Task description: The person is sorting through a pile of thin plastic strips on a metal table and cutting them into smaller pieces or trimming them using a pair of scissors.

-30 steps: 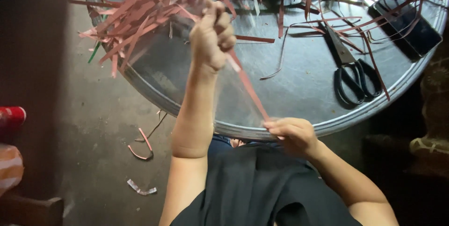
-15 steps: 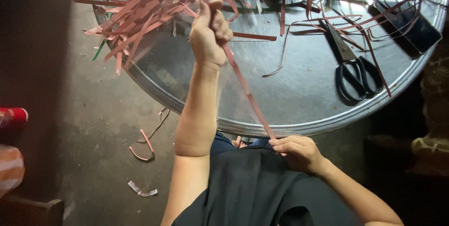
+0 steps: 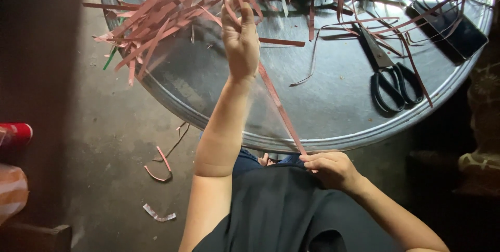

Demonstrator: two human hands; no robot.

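— What has been moved?

— The left hand (image 3: 240, 35) has been raised farther over the tray (image 3: 333, 116), toward the strip pile (image 3: 166, 12). The right hand (image 3: 330, 168) has been drawn lower, off the rim and over the lap.

— And the strip (image 3: 278, 107)?

— It has been pulled out longer and tauter between them.
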